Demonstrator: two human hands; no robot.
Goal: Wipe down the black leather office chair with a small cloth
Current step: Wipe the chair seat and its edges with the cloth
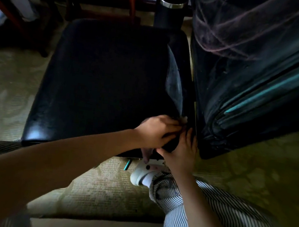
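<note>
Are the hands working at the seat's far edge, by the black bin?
No, the left hand and the right hand meet at the seat's near right corner, away from the bin.

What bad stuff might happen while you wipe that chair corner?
The leather flap peeling up beside the left hand might snag on the cloth and rip further. The pen on the carpet by the shoe might get stepped on. Shoving the chair back might tip the cup behind it.
</note>
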